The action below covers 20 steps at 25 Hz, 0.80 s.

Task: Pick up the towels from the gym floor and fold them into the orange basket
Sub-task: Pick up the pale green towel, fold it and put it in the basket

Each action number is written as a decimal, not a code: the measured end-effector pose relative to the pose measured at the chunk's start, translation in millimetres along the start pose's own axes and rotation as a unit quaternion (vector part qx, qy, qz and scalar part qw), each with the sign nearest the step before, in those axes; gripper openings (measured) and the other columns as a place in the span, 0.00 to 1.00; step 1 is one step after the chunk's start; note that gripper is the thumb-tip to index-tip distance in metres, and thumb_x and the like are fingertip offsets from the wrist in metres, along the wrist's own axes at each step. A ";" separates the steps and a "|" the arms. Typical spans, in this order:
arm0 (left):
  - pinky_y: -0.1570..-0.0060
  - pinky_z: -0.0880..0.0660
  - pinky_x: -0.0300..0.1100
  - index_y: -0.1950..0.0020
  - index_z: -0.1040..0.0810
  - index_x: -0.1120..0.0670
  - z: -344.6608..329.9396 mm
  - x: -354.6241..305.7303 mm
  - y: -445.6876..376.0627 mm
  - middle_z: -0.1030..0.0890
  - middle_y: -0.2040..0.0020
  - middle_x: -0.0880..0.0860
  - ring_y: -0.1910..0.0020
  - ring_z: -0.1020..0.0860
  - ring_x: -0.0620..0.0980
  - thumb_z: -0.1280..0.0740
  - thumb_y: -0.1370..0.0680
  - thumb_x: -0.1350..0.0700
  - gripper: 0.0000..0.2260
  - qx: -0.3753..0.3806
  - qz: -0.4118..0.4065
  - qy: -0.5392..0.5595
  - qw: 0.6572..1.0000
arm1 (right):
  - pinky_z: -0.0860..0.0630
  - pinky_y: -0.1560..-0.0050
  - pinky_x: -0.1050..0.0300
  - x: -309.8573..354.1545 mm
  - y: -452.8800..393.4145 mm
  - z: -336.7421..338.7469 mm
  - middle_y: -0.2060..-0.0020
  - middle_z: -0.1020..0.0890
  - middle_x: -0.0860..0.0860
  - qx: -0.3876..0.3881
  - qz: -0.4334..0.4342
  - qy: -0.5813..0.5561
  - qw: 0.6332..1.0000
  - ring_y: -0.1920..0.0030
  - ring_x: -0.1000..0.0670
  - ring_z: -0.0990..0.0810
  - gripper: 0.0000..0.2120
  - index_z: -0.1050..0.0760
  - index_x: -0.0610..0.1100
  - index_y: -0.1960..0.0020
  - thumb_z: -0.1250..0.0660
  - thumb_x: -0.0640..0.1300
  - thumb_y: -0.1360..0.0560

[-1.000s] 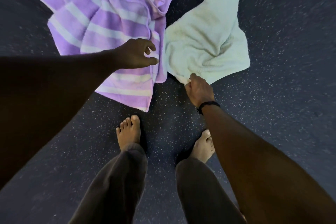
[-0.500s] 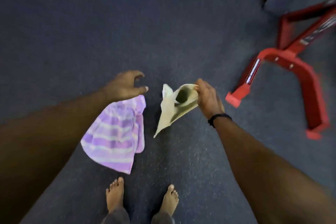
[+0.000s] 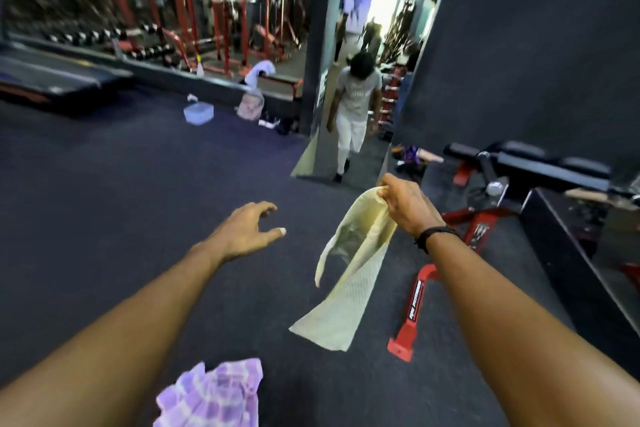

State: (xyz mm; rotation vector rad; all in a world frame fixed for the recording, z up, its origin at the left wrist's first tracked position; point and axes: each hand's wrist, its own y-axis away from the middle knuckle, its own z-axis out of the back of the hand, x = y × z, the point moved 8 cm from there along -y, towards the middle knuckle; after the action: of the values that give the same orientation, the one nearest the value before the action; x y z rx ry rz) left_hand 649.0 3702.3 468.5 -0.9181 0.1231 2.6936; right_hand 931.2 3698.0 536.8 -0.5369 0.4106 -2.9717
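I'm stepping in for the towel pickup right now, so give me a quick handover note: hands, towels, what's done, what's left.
Right hand: pinches the cream towel by its top edge; it hangs clear of the floor.
Left hand: out in front, fingers loosely curled, holding nothing.
Purple striped towel: at the bottom edge of view, under the left forearm.
Done: cream towel lifted.
Left: fold both towels into the orange basket, which isn't in view.

Dark speckled gym floor [image 3: 104, 184]. Black walls [image 3: 536, 45], lit doorway [image 3: 377, 28] far centre. Red racks [image 3: 214, 10] and dumbbells along far left edge. Black padded bench [image 3: 540, 163] on red frame [image 3: 412, 308] at right edge.
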 end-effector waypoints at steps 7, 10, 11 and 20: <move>0.36 0.30 0.48 0.30 0.31 0.50 114.5 -105.7 52.3 0.27 0.34 0.52 0.35 0.28 0.50 0.31 0.27 0.41 0.28 -0.045 -0.100 -0.019 0.994 | 0.29 0.59 0.52 29.5 69.0 156.4 0.62 0.22 0.47 -0.064 -0.069 -0.022 0.995 0.58 0.43 0.24 0.11 0.32 0.51 0.61 0.40 0.37 0.24; 0.38 0.30 0.46 0.30 0.31 0.52 137.8 -138.1 88.2 0.26 0.35 0.53 0.36 0.27 0.51 0.31 0.26 0.43 0.28 -0.044 -0.156 -0.023 0.986 | 0.35 0.58 0.58 45.9 135.7 205.2 0.61 0.22 0.48 -0.114 -0.114 -0.017 0.987 0.57 0.46 0.25 0.08 0.27 0.48 0.58 0.38 0.37 0.24; 0.38 0.30 0.46 0.30 0.30 0.52 140.8 -145.8 101.7 0.26 0.35 0.53 0.36 0.27 0.51 0.31 0.26 0.43 0.27 -0.039 -0.171 -0.026 0.984 | 0.35 0.58 0.58 50.9 159.5 217.9 0.61 0.22 0.47 -0.127 -0.127 -0.019 0.984 0.56 0.46 0.25 0.07 0.27 0.48 0.58 0.38 0.37 0.24; 0.40 0.30 0.44 0.31 0.30 0.52 124.3 -213.9 237.9 0.24 0.35 0.53 0.38 0.26 0.51 0.31 0.26 0.43 0.27 0.019 -0.252 -0.025 0.967 | 0.35 0.56 0.58 109.4 366.9 311.8 0.60 0.21 0.47 -0.162 -0.207 0.049 0.964 0.56 0.46 0.25 0.05 0.25 0.45 0.57 0.37 0.39 0.23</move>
State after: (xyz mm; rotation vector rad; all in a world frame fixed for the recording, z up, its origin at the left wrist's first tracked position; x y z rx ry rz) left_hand 666.2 3444.3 694.2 -0.7464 -0.0628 2.2311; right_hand 956.1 3254.2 751.9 -0.5640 0.9101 -3.3602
